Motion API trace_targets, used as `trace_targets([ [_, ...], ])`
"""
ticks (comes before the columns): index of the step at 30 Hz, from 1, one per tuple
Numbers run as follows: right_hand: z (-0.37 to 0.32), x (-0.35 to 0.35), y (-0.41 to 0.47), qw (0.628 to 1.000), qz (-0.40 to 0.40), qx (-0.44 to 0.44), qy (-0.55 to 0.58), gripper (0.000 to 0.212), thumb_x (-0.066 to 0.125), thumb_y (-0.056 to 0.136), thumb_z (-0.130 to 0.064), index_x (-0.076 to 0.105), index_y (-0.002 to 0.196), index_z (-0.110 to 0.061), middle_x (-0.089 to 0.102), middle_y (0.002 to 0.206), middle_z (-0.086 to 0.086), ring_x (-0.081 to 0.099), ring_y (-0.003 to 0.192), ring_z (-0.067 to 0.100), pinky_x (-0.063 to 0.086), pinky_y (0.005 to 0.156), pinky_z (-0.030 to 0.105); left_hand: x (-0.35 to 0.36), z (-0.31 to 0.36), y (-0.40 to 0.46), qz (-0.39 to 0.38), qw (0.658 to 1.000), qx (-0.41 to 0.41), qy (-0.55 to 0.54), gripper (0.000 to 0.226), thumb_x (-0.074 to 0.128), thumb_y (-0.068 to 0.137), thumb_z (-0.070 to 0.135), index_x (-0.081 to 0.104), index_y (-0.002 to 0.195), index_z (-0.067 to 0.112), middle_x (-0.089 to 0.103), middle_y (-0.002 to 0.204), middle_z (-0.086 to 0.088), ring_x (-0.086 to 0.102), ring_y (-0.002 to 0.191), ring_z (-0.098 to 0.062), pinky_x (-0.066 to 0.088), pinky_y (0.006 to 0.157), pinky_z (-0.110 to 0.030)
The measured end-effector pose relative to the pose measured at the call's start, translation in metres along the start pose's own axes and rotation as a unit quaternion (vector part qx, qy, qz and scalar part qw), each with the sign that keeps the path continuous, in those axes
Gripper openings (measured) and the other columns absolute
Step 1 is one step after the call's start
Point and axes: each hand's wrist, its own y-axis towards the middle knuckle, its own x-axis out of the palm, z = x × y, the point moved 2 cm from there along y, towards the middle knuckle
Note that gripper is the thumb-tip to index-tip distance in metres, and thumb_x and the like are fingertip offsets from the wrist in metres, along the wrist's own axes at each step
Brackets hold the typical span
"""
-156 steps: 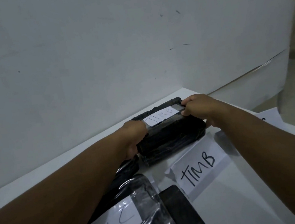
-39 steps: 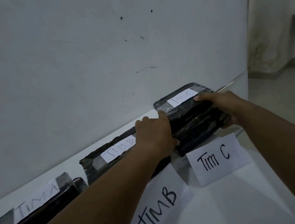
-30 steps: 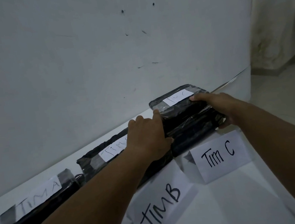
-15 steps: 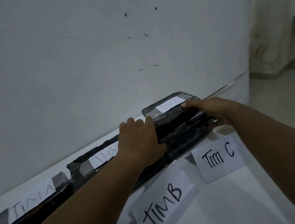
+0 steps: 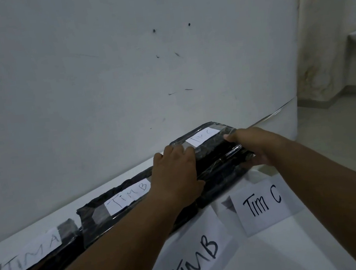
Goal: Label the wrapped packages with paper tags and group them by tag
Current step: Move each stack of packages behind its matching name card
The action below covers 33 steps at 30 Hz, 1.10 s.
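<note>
While three wrapped packages line the wall (image 5: pixel 120 74), the package tagged Tim A (image 5: pixel 31 265) sits farthest along it at the left, then Tim B (image 5: pixel 118 207). The left hand (image 5: pixel 176 175) lies flat, fingers straight, on the Tim C package (image 5: pixel 217 152); the right hand (image 5: pixel 254 145) curls round its far end. Glossy film looks slippery, the bundle soft; gripping both ends seems safest.

Three black wrapped packages line the wall, tagged TIM A (image 5: pixel 30 254), TIM B (image 5: pixel 128 196) and TIM C (image 5: pixel 202 136), touching end to end.
</note>
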Motion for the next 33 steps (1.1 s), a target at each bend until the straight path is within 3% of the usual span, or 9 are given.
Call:
trace_targets([
  [3, -0.006, 0.009, 0.007, 1.000, 0.005, -0.004, 0.029, 0.034, 0.072, 0.093, -0.028, 0.057, 0.118, -0.010, 0.056, 0.099, 0.007, 0.060, 0.092, 0.026, 0.058, 0.090, 0.048, -0.001, -0.002, 0.012, -0.029, 0.999, -0.021, 0.027, 0.067, 0.071, 0.082, 0.052, 0.046, 0.136, 0.020, 0.053, 0.135, -0.006, 0.046, 0.123, -0.028, 0.036, 0.100, -0.043],
  [6, -0.011, 0.025, 0.020, 0.999, 0.012, -0.007, 0.045, 0.033, 0.071, 0.094, -0.029, 0.056, 0.116, -0.010, 0.055, 0.097, 0.007, 0.060, 0.101, 0.030, 0.057, 0.093, 0.048, 0.001, -0.009, 0.027, -0.058, 0.996, -0.064, 0.033, 0.068, 0.076, 0.081, 0.041, 0.045, 0.138, 0.018, 0.054, 0.136, -0.007, 0.047, 0.126, -0.029, 0.038, 0.099, -0.044],
  [9, -0.018, 0.043, 0.037, 0.999, 0.024, -0.017, 0.044, 0.036, 0.071, 0.092, -0.031, 0.058, 0.118, -0.009, 0.059, 0.112, 0.011, 0.060, 0.099, 0.029, 0.058, 0.084, 0.043, 0.006, -0.021, 0.040, -0.081, 0.992, -0.094, 0.030, 0.064, 0.079, 0.078, 0.037, 0.048, 0.131, 0.019, 0.058, 0.132, -0.005, 0.049, 0.124, -0.029, 0.038, 0.097, -0.044],
  [14, -0.026, 0.063, 0.065, 0.999, 0.019, -0.013, 0.048, 0.040, 0.073, 0.088, -0.032, 0.060, 0.119, -0.009, 0.062, 0.109, 0.012, 0.063, 0.090, 0.028, 0.056, 0.063, 0.037, 0.013, -0.039, 0.055, -0.105, 0.987, -0.117, 0.026, 0.069, 0.084, 0.075, 0.043, 0.047, 0.129, 0.020, 0.058, 0.132, -0.006, 0.050, 0.124, -0.029, 0.039, 0.096, -0.044],
  [20, -0.034, 0.086, 0.082, 0.999, 0.005, -0.009, 0.045, 0.040, 0.074, 0.087, -0.031, 0.061, 0.118, -0.009, 0.064, 0.113, 0.013, 0.065, 0.090, 0.029, 0.057, 0.060, 0.037, 0.023, -0.060, 0.060, -0.108, 0.984, -0.134, 0.045, 0.063, 0.076, 0.083, 0.032, 0.044, 0.136, 0.020, 0.056, 0.133, -0.007, 0.052, 0.122, -0.029, 0.040, 0.094, -0.043],
  [25, -0.033, 0.101, 0.089, 0.999, 0.029, -0.018, 0.035, 0.069, 0.070, 0.065, -0.051, 0.062, 0.122, -0.012, 0.065, 0.113, 0.011, 0.066, 0.094, 0.031, 0.064, 0.071, 0.045, 0.026, -0.070, 0.060, -0.104, 0.985, -0.132, 0.028, 0.068, 0.075, 0.084, 0.037, 0.043, 0.141, 0.020, 0.053, 0.140, -0.008, 0.052, 0.125, -0.031, 0.043, 0.096, -0.046],
  [28, -0.026, 0.105, 0.105, 0.998, 0.042, -0.039, 0.029, 0.081, 0.065, 0.063, -0.061, 0.061, 0.125, -0.011, 0.064, 0.114, 0.012, 0.067, 0.091, 0.032, 0.063, 0.075, 0.047, 0.027, -0.074, 0.059, -0.108, 0.986, -0.129, 0.012, 0.075, 0.076, 0.082, 0.045, 0.043, 0.145, 0.022, 0.047, 0.149, -0.007, 0.049, 0.130, -0.032, 0.042, 0.100, -0.047],
  [31, -0.020, 0.108, 0.116, 0.997, 0.050, -0.058, 0.011, 0.090, 0.057, 0.063, -0.071, 0.062, 0.131, -0.013, 0.058, 0.125, 0.014, 0.066, 0.102, 0.037, 0.062, 0.082, 0.051, 0.028, -0.078, 0.056, -0.100, 0.985, -0.140, -0.014, 0.084, 0.076, 0.082, 0.048, 0.036, 0.152, 0.026, 0.031, 0.163, -0.008, 0.041, 0.139, -0.033, 0.038, 0.106, -0.049],
  [33, -0.022, 0.109, 0.104, 0.997, 0.054, -0.057, 0.001, 0.094, 0.054, 0.064, -0.073, 0.059, 0.136, -0.012, 0.057, 0.126, 0.014, 0.063, 0.108, 0.038, 0.061, 0.085, 0.049, 0.025, -0.079, 0.051, -0.097, 0.983, -0.150, -0.035, 0.097, 0.074, 0.084, 0.053, 0.018, 0.160, 0.028, 0.013, 0.170, -0.008, 0.033, 0.145, -0.034, 0.034, 0.111, -0.051],
])
